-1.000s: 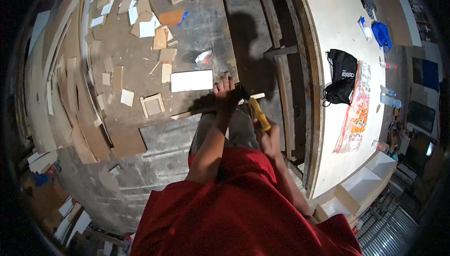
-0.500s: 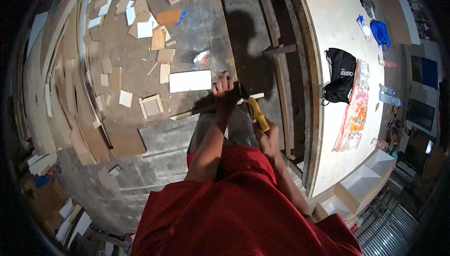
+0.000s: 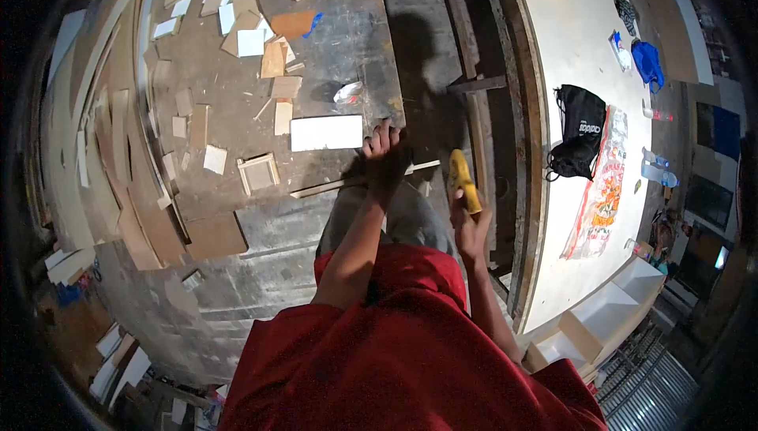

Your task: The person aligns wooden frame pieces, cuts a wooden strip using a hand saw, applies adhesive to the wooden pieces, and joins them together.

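Note:
A thin wooden strip (image 3: 324,188) lies along the near side of the workbench, its right end (image 3: 426,165) sticking out past the bench edge. My left hand (image 3: 384,151) presses down over this strip, fingers pointing forward, with the palm in shadow. To the right, beyond the edge, my right hand (image 3: 471,222) is wrapped around a yellow-handled tool (image 3: 463,181) that looks like a hand saw. Its blade is hard to make out, and the tool is apart from the strip. Just ahead of my left hand lies a white rectangular board (image 3: 326,133).
Wood offcuts (image 3: 251,43) and a small wooden frame (image 3: 258,174) are scattered on the workbench (image 3: 347,52). Long boards (image 3: 118,163) line its left side. A pale table (image 3: 553,273) at right holds a black drawstring bag (image 3: 580,127) and a printed plastic sack (image 3: 604,194).
My right hand has moved right with the yellow-handled saw, away from the strip and my left hand. The left hand stays on the strip. The view has shifted slightly.

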Demonstrator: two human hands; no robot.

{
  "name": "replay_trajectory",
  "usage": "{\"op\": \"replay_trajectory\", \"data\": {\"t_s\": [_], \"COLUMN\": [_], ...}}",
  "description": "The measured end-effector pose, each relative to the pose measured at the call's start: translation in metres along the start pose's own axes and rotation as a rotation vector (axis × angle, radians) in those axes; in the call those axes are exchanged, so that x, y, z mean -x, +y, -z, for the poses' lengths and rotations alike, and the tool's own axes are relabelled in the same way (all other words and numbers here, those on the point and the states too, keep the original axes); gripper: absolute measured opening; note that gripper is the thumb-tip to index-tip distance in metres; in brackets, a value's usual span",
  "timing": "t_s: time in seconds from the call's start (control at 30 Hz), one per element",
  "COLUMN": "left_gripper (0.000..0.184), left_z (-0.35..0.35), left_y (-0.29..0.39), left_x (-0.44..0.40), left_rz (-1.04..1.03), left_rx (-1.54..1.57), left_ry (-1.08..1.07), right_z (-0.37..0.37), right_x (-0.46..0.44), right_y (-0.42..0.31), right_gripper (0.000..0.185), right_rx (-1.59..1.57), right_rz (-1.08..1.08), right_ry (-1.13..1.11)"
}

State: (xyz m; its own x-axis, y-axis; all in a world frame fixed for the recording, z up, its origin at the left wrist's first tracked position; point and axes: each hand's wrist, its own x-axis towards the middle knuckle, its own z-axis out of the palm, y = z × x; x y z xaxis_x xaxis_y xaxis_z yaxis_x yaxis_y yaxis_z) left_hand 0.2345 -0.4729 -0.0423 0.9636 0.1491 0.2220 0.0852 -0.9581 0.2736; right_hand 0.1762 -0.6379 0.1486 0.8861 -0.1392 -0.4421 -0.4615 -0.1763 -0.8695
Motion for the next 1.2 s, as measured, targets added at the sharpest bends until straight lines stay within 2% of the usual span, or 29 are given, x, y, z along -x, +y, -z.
{"op": "replay_trajectory", "data": {"t_s": [0.03, 0.07, 0.13, 0.2, 0.23, 0.33, 0.4, 0.43, 0.53, 0.6, 0.77, 0.9, 1.0, 1.1, 1.17, 1.2], "left_gripper": [0.041, 0.035, 0.029, 0.029, 0.029, 0.031, 0.030, 0.030, 0.031, 0.032, 0.032, 0.032, 0.032, 0.030, 0.030, 0.029], "left_z": [-0.006, -0.011, -0.005, 0.022, 0.024, 0.025, 0.027, 0.030, 0.031, 0.029, 0.031, 0.030, 0.029, 0.032, 0.035, 0.036], "left_y": [-0.002, -0.004, -0.005, 0.002, 0.003, 0.005, 0.007, 0.008, 0.009, 0.011, 0.013, 0.014, 0.013, 0.017, 0.019, 0.019], "left_x": [0.000, 0.001, 0.001, -0.005, -0.006, -0.008, -0.010, -0.009, -0.012, -0.011, -0.013, -0.013, -0.012, -0.014, -0.015, -0.016], "left_rz": [-0.001, -0.011, -0.021, 0.033, 0.032, 0.068, 0.064, 0.065, 0.062, 0.066, 0.071, 0.071, 0.034, 0.044, 0.049, 0.052], "left_rx": [-0.002, 0.036, 0.070, 0.220, 0.217, 0.262, 0.233, 0.226, 0.188, 0.187, 0.151, 0.143, 0.088, 0.078, 0.081, 0.082], "left_ry": [0.004, 0.054, 0.102, -0.033, -0.035, -0.110, -0.125, -0.130, -0.170, -0.139, -0.150, -0.145, -0.117, -0.118, -0.118, -0.117], "right_z": [0.003, 0.005, 0.010, 0.013, 0.010, -0.007, -0.020, -0.027, -0.044, -0.059, -0.056, -0.055, -0.054, -0.053, -0.054, -0.053], "right_x": [-0.011, -0.024, -0.045, -0.060, -0.068, -0.078, -0.082, -0.087, -0.090, -0.092, -0.095, -0.110, -0.113, -0.122, -0.132, -0.134], "right_y": [0.015, 0.030, 0.068, 0.122, 0.145, 0.154, 0.153, 0.155, 0.159, 0.158, 0.141, 0.175, 0.183, 0.205, 0.241, 0.234], "right_gripper": [0.030, 0.030, 0.033, 0.030, 0.027, 0.021, 0.020, 0.019, 0.018, 0.017, 0.020, 0.021, 0.019, 0.017, 0.017, 0.017], "right_rx": [-0.055, -0.059, 0.035, 0.017, 0.001, -0.139, -0.246, -0.430, -0.497, -0.554, -0.561, -0.518, -0.648, -0.570, -0.680, -0.681], "right_rz": [0.105, 0.109, 0.179, 0.103, 0.053, -0.075, -0.222, -0.271, -0.320, -0.233, -0.349, -0.341, -0.380, -0.431, -0.507, -0.505], "right_ry": [0.026, 0.024, 0.278, 0.324, 0.349, 0.351, 0.234, 0.133, 0.019, 0.013, -0.015, -0.073, -0.122, -0.104, -0.063, -0.072]}}
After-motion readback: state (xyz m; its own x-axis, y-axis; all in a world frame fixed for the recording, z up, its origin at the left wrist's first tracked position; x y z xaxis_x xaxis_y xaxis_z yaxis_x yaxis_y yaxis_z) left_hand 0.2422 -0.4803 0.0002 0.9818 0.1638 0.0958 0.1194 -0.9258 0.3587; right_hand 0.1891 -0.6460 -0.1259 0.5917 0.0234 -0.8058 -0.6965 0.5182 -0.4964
